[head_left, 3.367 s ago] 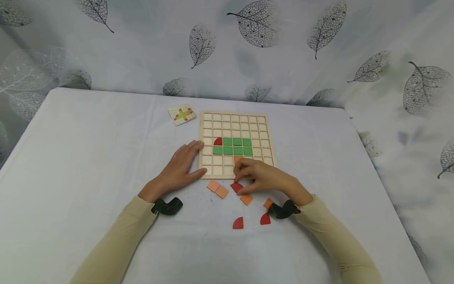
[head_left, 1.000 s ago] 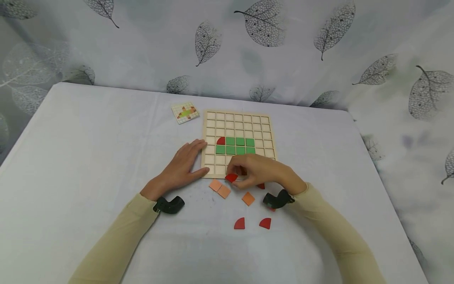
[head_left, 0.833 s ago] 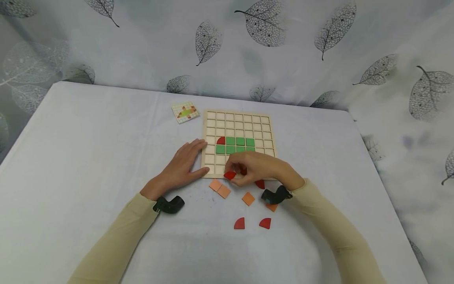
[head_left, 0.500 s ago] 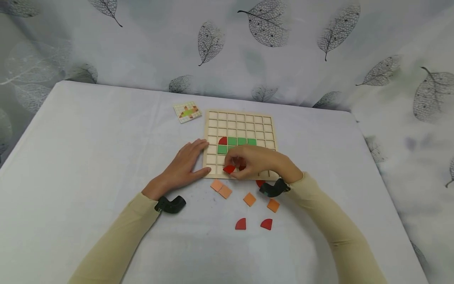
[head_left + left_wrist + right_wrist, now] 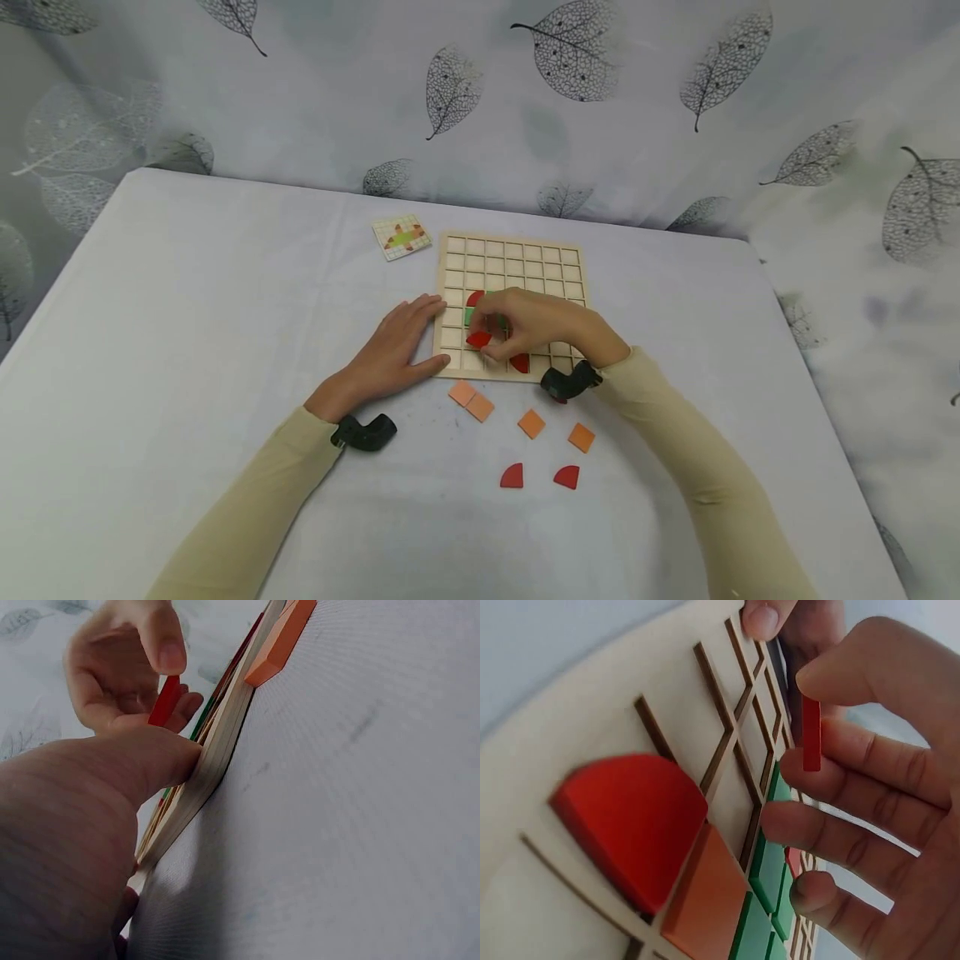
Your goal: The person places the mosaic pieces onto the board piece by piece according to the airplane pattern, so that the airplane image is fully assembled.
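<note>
A wooden grid board [image 5: 512, 249] lies on the table. My right hand [image 5: 536, 321] is over its lower middle, pinching a red quarter-circle tile [image 5: 478, 340] between thumb and finger. That tile stands edge-on above the grid in the right wrist view. Another red quarter-circle tile [image 5: 637, 821] sits in the bottom row, beside an orange square tile [image 5: 709, 889] and several green tiles [image 5: 769, 859]. A red tile [image 5: 475, 297] is left of the green ones, which my right hand partly hides. My left hand [image 5: 382, 354] rests against the board's left edge, fingers extended, its thumb touching the rim.
A small pattern card [image 5: 402, 237] lies beyond the board's left corner. In front are several orange square tiles [image 5: 531, 424] and red quarter-circle tiles [image 5: 512, 476], [image 5: 567, 477]. Another red tile is mostly hidden under the right wrist's black device [image 5: 570, 381].
My right hand has picked up the red tile from the table before the board and carried it up and left over the grid. My left hand has stayed at the board's edge.
</note>
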A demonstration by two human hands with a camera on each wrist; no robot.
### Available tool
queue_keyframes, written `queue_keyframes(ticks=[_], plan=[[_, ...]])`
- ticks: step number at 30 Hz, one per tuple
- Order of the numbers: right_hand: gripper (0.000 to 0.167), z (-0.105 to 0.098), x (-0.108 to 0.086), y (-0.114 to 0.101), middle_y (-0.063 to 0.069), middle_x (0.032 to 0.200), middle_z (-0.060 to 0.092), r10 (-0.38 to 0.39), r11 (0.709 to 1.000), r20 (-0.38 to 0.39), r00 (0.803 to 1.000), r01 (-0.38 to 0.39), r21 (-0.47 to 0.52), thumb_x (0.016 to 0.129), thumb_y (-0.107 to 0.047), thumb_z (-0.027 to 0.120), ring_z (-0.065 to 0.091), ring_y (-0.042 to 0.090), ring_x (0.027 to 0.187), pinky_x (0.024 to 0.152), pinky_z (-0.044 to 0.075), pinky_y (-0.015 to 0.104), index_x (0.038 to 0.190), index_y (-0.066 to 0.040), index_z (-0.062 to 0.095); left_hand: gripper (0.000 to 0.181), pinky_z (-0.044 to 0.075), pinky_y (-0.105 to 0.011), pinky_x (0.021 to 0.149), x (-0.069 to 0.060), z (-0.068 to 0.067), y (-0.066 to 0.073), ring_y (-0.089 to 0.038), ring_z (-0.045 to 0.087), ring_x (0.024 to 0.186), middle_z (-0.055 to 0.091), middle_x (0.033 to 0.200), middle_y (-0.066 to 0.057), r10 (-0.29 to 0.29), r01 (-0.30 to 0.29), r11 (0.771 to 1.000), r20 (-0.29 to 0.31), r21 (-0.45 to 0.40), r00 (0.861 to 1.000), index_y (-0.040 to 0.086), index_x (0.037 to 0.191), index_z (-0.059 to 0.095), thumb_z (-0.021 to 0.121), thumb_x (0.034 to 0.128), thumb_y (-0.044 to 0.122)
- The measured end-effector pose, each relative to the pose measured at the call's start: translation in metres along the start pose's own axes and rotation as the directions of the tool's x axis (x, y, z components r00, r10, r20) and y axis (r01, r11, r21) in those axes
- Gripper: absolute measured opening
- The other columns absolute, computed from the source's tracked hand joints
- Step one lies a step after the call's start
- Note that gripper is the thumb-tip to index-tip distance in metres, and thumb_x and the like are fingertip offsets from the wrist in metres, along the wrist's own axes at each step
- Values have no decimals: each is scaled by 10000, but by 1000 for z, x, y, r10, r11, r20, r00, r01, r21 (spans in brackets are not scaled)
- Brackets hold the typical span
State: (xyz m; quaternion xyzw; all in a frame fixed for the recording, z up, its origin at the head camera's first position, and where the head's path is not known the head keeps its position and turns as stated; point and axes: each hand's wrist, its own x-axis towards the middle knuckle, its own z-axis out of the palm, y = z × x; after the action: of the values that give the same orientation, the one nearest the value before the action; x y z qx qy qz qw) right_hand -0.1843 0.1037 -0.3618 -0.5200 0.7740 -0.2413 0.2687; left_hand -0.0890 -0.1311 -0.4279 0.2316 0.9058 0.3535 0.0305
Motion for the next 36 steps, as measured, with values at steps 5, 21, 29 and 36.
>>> queue_keyframes(ticks=[5,21,29,36], plan=[[188,-1,6,5,53,852,590,2,1000,5,1000,-2,16,842,-145,715,548,193,749,658,469,267,999,-67,647,754,103,-436,1218,0,0,1,-292,232,1458,293,1552,-180,1,-1,1000,2,2,1000,-18,1489,291,662,919,306],[158,-1,27,17,21,877,560,-16,1000,-111,994,14,-17,854,-143,689,510,137,689,617,443,251,988,-72,643,771,85,-421,1221,1,-2,3,-293,212,1467,284,1558,-189,2,-2,1000,11,5,1000,-31,1501,262,649,927,309],[165,2,33,19,28,928,567,-8,999,-124,992,2,-52,862,-129,680,508,124,722,648,455,247,1008,-59,650,769,84,-422,1221,0,-2,4,-295,219,1463,281,1555,-195,-12,12,1000,19,5,1000,-33,1500,259,645,930,309],[202,4,35,19,72,1049,582,0,999,-117,993,-5,-46,900,-115,666,509,144,750,695,465,262,1080,-25,680,774,90,-439,1220,0,-2,4,-317,228,1459,280,1556,-190,-15,15,1000,18,10,1000,-29,1503,258,646,928,315]])
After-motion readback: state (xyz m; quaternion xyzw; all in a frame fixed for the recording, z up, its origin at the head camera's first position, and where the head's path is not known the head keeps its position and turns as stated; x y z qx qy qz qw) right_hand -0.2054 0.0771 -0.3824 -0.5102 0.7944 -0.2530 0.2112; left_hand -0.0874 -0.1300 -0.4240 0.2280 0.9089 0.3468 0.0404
